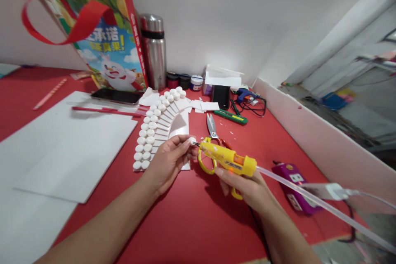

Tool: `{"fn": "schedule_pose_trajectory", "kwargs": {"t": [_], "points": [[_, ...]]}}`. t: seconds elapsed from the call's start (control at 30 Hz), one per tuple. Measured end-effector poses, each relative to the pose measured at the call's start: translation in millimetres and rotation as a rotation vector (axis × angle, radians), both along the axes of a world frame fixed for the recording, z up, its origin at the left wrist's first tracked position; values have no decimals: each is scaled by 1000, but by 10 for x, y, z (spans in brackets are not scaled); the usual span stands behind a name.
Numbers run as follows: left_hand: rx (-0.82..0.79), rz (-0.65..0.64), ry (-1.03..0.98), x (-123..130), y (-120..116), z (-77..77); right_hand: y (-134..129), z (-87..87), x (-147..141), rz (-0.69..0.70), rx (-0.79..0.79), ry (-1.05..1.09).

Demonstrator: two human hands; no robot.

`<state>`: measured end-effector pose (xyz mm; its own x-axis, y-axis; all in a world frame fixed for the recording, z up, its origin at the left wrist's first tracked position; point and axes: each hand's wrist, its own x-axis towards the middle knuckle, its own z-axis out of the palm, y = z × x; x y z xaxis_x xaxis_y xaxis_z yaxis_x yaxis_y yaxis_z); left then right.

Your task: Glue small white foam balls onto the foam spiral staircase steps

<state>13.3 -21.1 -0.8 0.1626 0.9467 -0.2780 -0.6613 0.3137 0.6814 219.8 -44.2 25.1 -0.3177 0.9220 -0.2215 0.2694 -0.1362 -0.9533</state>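
Between the thumb and fingers of my left hand (170, 159) is a small round white disc (192, 140). My right hand (244, 185) grips a yellow glue gun (227, 159), its nozzle at the disc; a long clear glue stick (297, 187) runs out of its back end. Behind my left hand stands a curved white foam-like piece with narrow strips (161, 132), edged by a double row of round white discs (142, 133). Yellow-handled scissors (211, 126) lie under the glue gun, blades pointing away, with part of the handles hidden.
A green utility knife (231, 116) and white scraps (209, 106) lie further back. White boards (62, 152) cover the left side, with a red pen (102, 110) and phone (116, 96). A steel flask (154, 53) and gift bag (114, 49) stand behind. A purple power block (295, 185) sits right.
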Motion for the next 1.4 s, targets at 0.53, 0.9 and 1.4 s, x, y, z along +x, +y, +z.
{"fn": "schedule_pose_trajectory", "kwargs": {"t": [0.53,0.9,1.4], "points": [[-10,-7,2,-1,-3,24,-21,0,5,-43,23,-51],[1,-26,16,-19,-9,5,-30,5,-32,-93,34,7],[-1,-20,-2,-14,-14,10,-25,24,-29,-68,26,-15]]}}
